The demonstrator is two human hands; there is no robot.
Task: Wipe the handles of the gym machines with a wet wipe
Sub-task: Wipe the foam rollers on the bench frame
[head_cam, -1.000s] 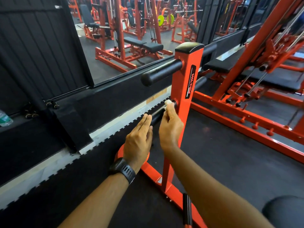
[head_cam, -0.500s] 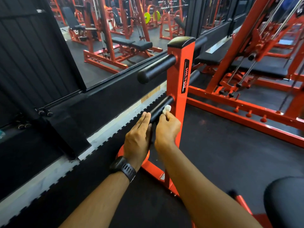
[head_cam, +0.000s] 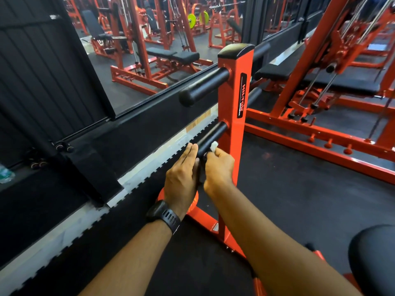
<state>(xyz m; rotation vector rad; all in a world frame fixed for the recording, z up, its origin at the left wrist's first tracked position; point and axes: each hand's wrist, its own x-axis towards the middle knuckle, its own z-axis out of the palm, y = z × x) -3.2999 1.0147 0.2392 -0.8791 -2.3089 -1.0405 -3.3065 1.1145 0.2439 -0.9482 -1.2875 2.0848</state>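
An orange upright post point(head_cam: 233, 107) carries two black padded handles. The upper handle point(head_cam: 203, 87) juts out to the left, untouched. My right hand point(head_cam: 218, 169) pinches a small white wet wipe point(head_cam: 214, 145) against the right side of the lower handle point(head_cam: 210, 137). My left hand point(head_cam: 181, 178), with a black watch on its wrist, lies with straight fingers along the left side of that lower handle near its free end, which both hands hide.
A large wall mirror point(head_cam: 132, 50) and a black ledge run along the left. An orange cable machine point(head_cam: 333, 82) with a black bench stands to the right. A black round pad point(head_cam: 374, 259) sits at the bottom right. The floor is black rubber matting.
My right hand with the wipe has slid back along the lower handle, away from the post toward the free end. The left hand stays flat beside the handle.
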